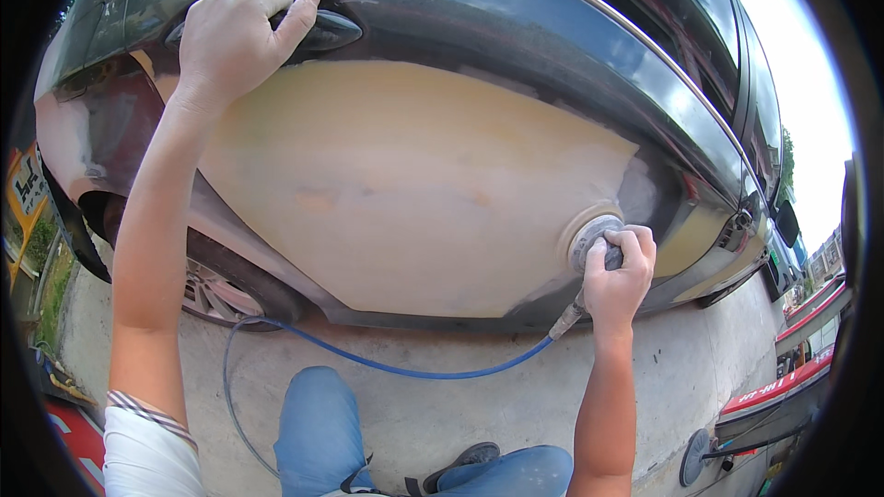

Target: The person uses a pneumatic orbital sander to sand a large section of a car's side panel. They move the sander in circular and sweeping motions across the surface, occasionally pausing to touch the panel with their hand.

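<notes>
A dark car door carries a broad patch of beige filler [405, 184], dusty and pale toward its middle. My right hand [619, 278] is closed over a round air sander [589, 237], whose pad lies against the patch near its right edge. From the sander's lower end a blue air hose [405, 372] runs left in a long curve. At the upper left my left hand [235, 41], whitened with dust, is wrapped over the black door handle [333, 30]. Its fingertips are hidden behind the handle.
Below the door, a car wheel [216, 290] shows at the left above the concrete floor [396, 410]. My knees in blue jeans [322, 423] are close to the hose. Red-and-grey racks or stands [773, 391] are at the right, with a round grey disc [694, 457] beside them.
</notes>
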`<move>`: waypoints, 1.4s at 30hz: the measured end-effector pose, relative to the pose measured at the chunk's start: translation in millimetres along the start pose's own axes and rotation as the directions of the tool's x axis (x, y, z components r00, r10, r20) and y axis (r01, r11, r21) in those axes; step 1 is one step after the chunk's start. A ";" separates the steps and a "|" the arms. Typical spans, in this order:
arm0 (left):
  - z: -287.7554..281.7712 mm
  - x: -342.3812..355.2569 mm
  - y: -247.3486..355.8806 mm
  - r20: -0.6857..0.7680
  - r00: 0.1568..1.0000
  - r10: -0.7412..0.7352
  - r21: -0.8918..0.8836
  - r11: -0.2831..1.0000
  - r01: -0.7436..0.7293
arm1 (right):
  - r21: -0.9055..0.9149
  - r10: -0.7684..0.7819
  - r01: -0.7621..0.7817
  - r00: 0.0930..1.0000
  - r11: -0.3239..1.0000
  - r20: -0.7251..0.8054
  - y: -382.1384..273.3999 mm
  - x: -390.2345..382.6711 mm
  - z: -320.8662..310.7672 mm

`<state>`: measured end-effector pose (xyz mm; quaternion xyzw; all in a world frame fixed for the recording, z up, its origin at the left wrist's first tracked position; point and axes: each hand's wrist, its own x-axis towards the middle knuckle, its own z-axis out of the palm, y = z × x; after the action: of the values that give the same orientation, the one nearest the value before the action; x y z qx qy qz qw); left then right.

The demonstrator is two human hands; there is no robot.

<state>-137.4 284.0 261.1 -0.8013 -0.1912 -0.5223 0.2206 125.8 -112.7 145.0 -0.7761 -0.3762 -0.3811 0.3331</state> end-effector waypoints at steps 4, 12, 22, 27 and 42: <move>0.1 -1.6 -3.8 0.070 0.997 -0.027 0.034 0.999 0.024 | 0.059 0.055 -0.054 0.998 0.997 -0.021 13.1 34.5 1.6; 12.7 -4.2 -10.6 -0.023 0.999 -0.029 -0.062 0.998 0.027 | 0.078 0.071 -0.065 0.995 0.995 -0.069 30.0 -25.9 19.2; 6.5 -0.1 -4.1 0.043 0.998 -0.044 -0.052 0.998 0.046 | 0.113 0.138 -0.121 0.978 0.986 -0.156 55.2 -95.3 53.6; 6.5 1.3 -3.9 0.053 0.997 -0.051 -0.042 0.998 0.053 | 0.155 0.209 -0.180 0.958 0.971 -0.195 67.7 -140.8 80.5; 1.7 2.2 4.3 0.020 0.999 -0.034 -0.041 0.999 0.035 | 0.211 0.227 -0.175 0.939 0.962 -0.259 56.5 -146.0 92.5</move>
<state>-132.9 281.5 261.9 -0.8073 -0.1963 -0.5220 0.1928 142.3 -114.6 -36.1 -0.7144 -0.2774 -0.4145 0.4908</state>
